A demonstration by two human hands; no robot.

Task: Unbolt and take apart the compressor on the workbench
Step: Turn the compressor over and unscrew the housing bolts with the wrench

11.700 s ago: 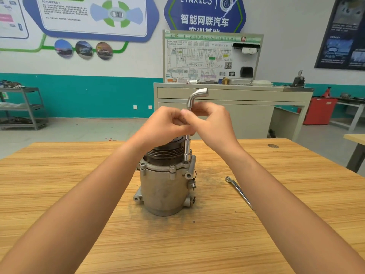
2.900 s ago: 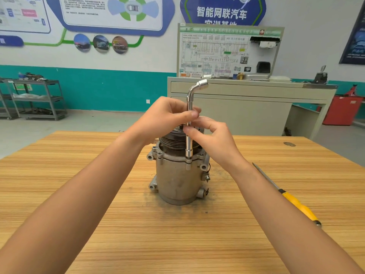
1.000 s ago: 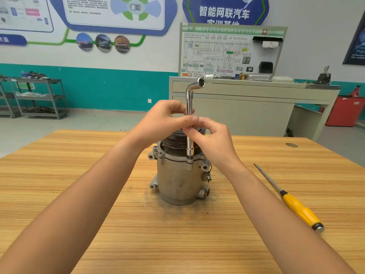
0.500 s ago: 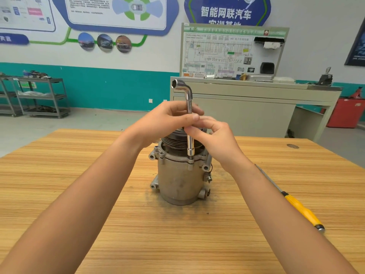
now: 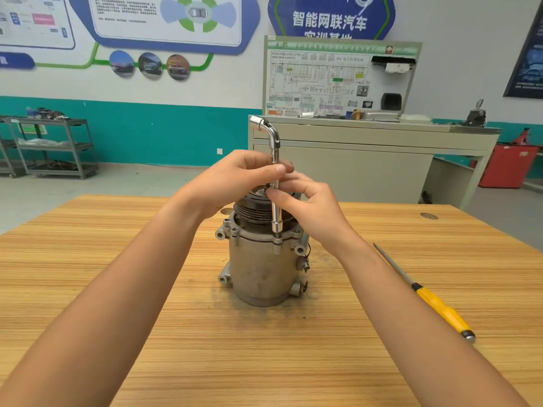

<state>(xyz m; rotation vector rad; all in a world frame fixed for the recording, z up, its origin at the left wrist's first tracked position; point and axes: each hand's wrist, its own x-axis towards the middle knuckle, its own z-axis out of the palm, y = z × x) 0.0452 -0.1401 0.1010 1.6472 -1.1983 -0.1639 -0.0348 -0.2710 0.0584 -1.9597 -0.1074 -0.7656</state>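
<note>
Grey, scuffed cast-metal compressor (image 5: 258, 271) stands upright, black grooved pulley (image 5: 252, 211) on top, nearer the workbench's (image 5: 117, 259) far edge. The left hand (image 5: 235, 180) and right hand (image 5: 314, 210) pinch the L-shaped socket wrench (image 5: 274, 148) seated on its flange. The wrench's bent end pointed right a second ago and now points left.

The workbench (image 5: 117, 236) is showing tan wood with fine darker streaks, the compressor (image 5: 260, 268) is wearing dull, stained grey metal under a black pulley (image 5: 252, 208), the L-shaped socket wrench (image 5: 274, 148) is gleaming chrome, and the screwdriver (image 5: 437, 306) is showing a yellow handle with black ends.
</note>
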